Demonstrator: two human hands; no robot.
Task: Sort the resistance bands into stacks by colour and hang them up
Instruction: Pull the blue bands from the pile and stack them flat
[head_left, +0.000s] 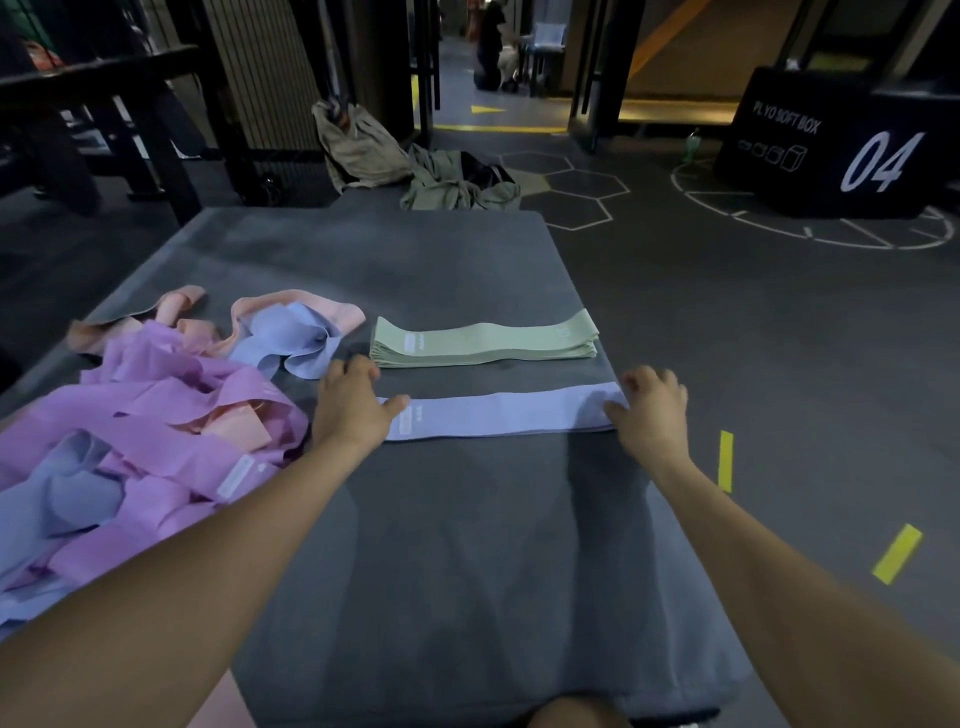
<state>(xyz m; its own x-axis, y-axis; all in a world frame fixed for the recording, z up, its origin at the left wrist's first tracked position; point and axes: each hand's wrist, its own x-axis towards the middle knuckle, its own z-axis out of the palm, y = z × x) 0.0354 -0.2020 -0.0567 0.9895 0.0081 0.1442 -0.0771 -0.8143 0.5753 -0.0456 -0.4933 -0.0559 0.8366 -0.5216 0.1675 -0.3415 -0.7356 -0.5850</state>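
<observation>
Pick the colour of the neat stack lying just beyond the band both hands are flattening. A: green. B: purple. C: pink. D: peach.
A: the tidy green stack lies just past the blue band that the left hand and right hand press flat.
</observation>
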